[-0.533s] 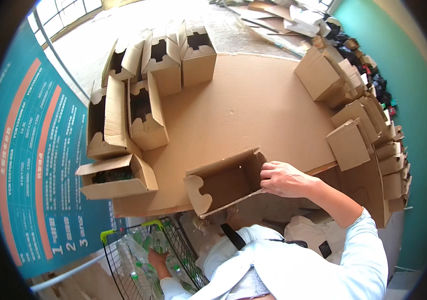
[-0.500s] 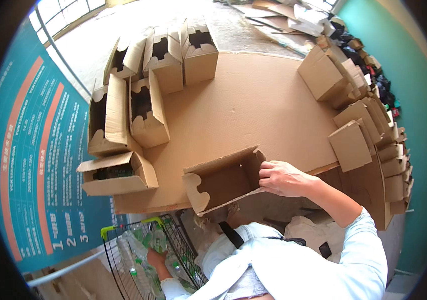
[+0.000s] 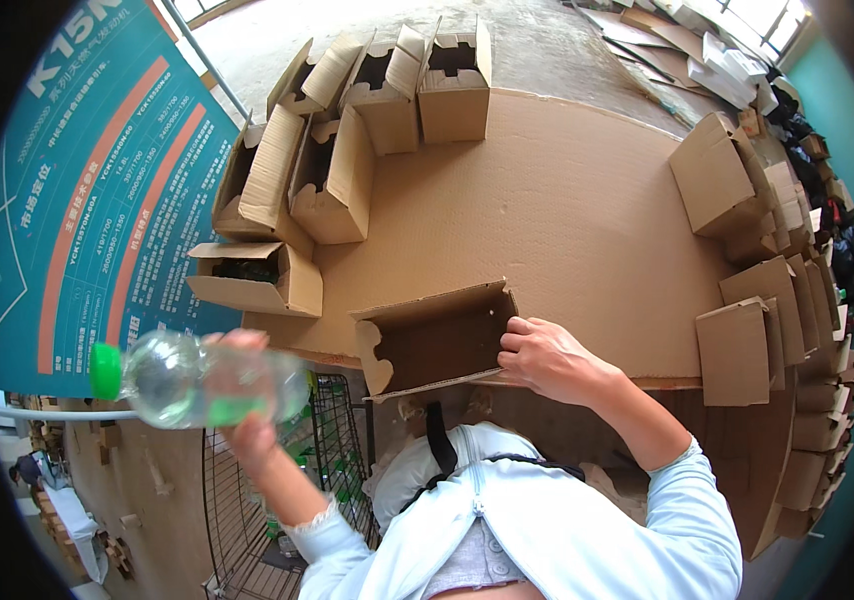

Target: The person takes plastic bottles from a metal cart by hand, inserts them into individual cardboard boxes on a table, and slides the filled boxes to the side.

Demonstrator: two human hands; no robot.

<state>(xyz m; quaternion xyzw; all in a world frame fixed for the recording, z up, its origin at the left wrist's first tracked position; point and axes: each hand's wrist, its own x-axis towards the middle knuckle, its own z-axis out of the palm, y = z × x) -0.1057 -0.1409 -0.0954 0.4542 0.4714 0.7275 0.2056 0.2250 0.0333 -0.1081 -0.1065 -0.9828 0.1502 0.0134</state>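
A broad, flat table surface of tan cardboard point(image 3: 547, 200) is filling the middle of the view, its near edge facing the person. A tall teal banner with salmon-coloured stripes and pale print point(image 3: 117, 210) is standing along the left side. At the bottom, the person is wearing a pale blue zipped jacket point(image 3: 587, 510), and a black wire basket point(image 3: 222, 500) is standing to the left of their body, with clear and green items showing partly through its mesh. Six open-topped brown cardboard boxes point(image 3: 455, 105) are clustering on the table's left side, the nearest one lying low with something dark inside. More brown cardboard boxes point(image 3: 734, 355) are leaning together in a row down the right side. At the near edge, in front of the person, an open brown cardboard box point(image 3: 432, 350) is lying tilted, its dark inside showing and its notched end flap facing left. A clear plastic bottle point(image 3: 187, 385), blurred, is lying sideways in the air beyond the table's near left corner, overlapping the foot of the banner. The right hand point(image 3: 552, 355) is pinching the box's right end between thumb and fingers. The left hand point(image 3: 252, 440) is wrapping around the bottle, grasping it firmly, while its round green cap point(image 3: 106, 371) is pointing left.
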